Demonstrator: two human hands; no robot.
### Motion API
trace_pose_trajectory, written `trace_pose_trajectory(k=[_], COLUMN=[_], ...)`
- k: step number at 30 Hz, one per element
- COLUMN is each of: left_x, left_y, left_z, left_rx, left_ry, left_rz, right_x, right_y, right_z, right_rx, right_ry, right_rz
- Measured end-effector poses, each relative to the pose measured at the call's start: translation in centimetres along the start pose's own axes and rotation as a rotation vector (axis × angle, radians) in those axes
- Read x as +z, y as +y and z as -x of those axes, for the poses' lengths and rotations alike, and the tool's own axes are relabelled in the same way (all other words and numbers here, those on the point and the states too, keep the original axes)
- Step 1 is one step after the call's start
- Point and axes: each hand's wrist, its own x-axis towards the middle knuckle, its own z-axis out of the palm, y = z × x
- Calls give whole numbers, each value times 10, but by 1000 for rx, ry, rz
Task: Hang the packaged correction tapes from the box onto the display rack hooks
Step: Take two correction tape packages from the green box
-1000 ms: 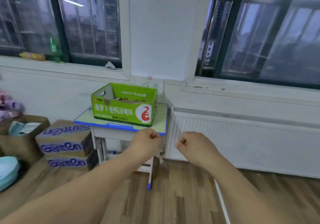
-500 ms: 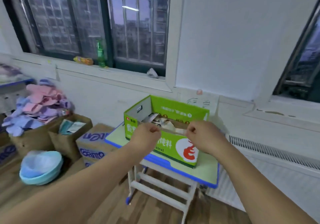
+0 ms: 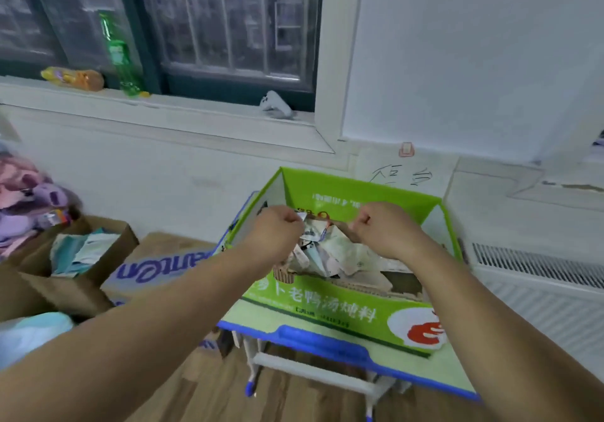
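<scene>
Reaching farther than half a second ago, above one green box (image 3: 327, 307) mid-frame: left hand (image 3: 277, 228) and right hand (image 3: 382, 225), both curled, grip unclear. Inside, packaged correction tapes (image 3: 330, 251) heaped, too jumbled for counting.

The near side of the green box (image 3: 327, 304) reads "卜老鸭汤炖料" in white, with smaller print beneath too blurred to read. The cardboard box (image 3: 157, 268) to its left shows big blue letters ending "nten".

One green box (image 3: 327, 307), one bench (image 3: 310, 340), packaged correction tapes (image 3: 330, 255) (too jumbled to count), one green bottle (image 3: 121, 52) at 10 o'clock, one printed carton (image 3: 157, 268), one open brown box (image 3: 65, 294) at 9 o'clock
</scene>
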Motion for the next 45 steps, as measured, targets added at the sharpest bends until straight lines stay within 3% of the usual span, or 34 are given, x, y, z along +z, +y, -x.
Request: trace_pose_trajectory(k=[8, 12, 18, 24, 27, 30, 33, 35, 39, 42, 45], left_x=[17, 24, 25, 21, 22, 25, 35, 39, 26, 4, -17], left_y=[-36, -51, -73, -83, -86, -86, -82, -74, -58, -48, -48], left_z=[-95, -125, -149, -154, -158, -161, -157, -154, -155, -157, -159], left_rx=[-42, -143, -245, -273, -301, -312, -339, -322, -229, -123, -63], left_ry=[-294, -295, -274, -266, -273, -306, -389, -333, -37, 113, 214], left_rz=[-84, -87, -116, -130, -107, -67, 80, 185, 225, 160, 100], right_x=[52, 80, 136, 165, 141, 106, 82, 79, 100, 141, 183], right_y=[29, 41, 29, 14, 30, 58, 67, 59, 36, 22, 3], right_z=[-58, -87, -131, -141, -148, -148, -140, -138, -144, -148, -147], right_rx=[282, 343, 334, 102, 214, 419, 475, 474, 583, 639, 545], right_ry=[-180, -338, -675, -689, -649, -472, -435, -438, -433, -519, -646], right_rz=[14, -14, -109, 25, -168, -574, -888, -1033, -1256, -848, -575])
